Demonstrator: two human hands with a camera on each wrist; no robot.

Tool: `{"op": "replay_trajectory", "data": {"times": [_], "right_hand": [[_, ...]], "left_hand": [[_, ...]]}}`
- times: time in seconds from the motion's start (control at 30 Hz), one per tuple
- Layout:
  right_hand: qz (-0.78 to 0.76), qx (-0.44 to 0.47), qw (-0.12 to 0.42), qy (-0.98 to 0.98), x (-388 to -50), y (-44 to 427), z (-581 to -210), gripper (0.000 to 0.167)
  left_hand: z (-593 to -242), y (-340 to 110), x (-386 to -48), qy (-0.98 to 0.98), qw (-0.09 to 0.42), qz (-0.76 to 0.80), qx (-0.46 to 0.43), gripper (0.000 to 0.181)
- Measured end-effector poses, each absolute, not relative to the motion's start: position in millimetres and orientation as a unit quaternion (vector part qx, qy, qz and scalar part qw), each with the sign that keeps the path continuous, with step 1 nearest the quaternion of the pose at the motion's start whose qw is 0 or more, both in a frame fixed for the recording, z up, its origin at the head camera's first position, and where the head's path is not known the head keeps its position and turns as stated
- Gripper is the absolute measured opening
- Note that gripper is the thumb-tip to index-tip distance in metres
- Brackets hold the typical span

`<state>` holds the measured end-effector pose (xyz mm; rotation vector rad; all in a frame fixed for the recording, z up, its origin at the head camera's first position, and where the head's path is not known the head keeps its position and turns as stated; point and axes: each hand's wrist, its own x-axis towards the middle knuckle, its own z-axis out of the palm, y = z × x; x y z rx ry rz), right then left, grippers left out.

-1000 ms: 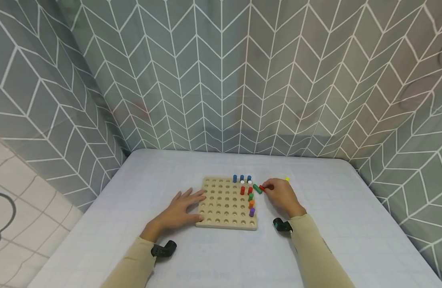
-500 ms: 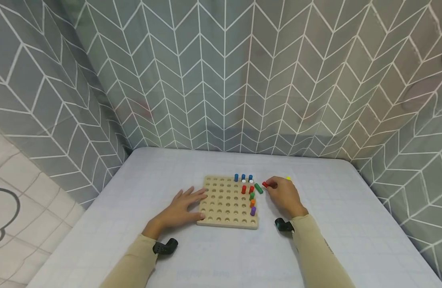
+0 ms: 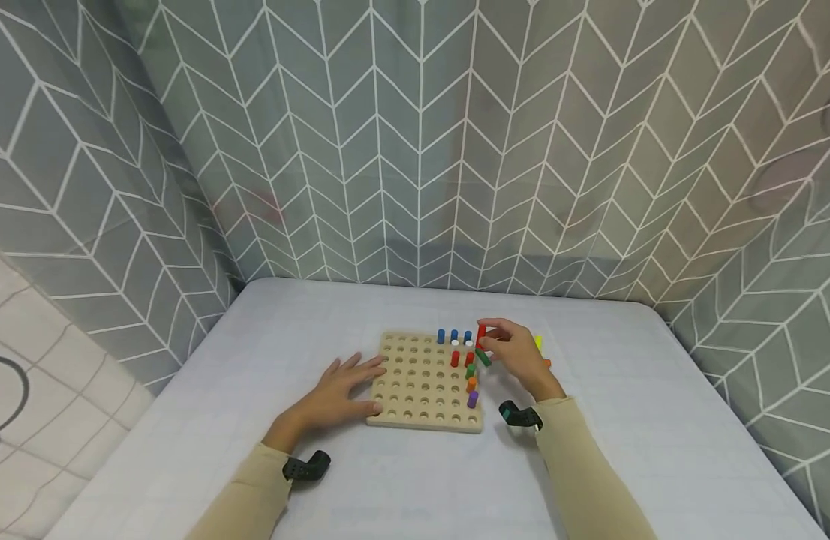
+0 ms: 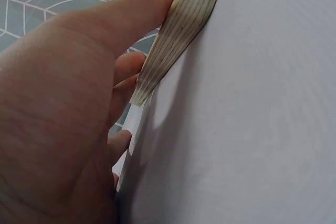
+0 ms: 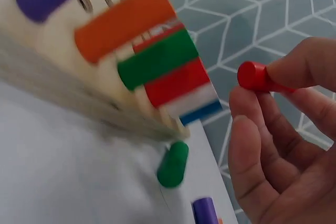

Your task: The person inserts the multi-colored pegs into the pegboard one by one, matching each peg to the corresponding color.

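Right of centre, a red cylindrical peg (image 3: 481, 334) is pinched by the right hand (image 3: 516, 352); the pale wooden pegboard (image 3: 425, 426) should be steadied by the spread left hand (image 3: 337, 391).

Surface (image 3: 415, 480): white covering, faint grid lines, far corners rounded. Beyond far edge: back curtain (image 3: 388, 150), grey-green, printed in white chevron lines, hung in shallow vertical folds; faint reddish patches, brownish cast above far right corner. Outward of far left corner: left curtain (image 3: 104, 187), same print, darker grey. Along right edge: right curtain (image 3: 786, 352), same print, paler grey. Off left edge: pale expanse (image 3: 70, 375), thin grey grid, dark curved outline, material unclear. Light: soft, diffuse; shadows blurred.
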<state>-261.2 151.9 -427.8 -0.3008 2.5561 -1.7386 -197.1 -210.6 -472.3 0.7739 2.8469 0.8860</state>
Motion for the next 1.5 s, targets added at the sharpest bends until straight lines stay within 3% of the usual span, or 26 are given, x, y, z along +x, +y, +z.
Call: {"op": "replay_trajectory", "data": {"times": [0.63,1.17,1.5], "right_hand": [[-0.546,-0.137,0.062,0.824,-262,125,-415,0.038],[-0.513,-0.16,0.02,0.843,-263,111,-410,0.03],[-0.498,-0.163,0.036,0.851,-264,106,-412,0.025]], "left_hand": [[-474,-216,-195,0.925,0.034,0.284,0.248,0.077],[-474,-211,-195,0.923,0.031,0.291,0.25,0.075],[-473,-212,-195,0.921,0.032,0.295,0.251,0.075]]}}
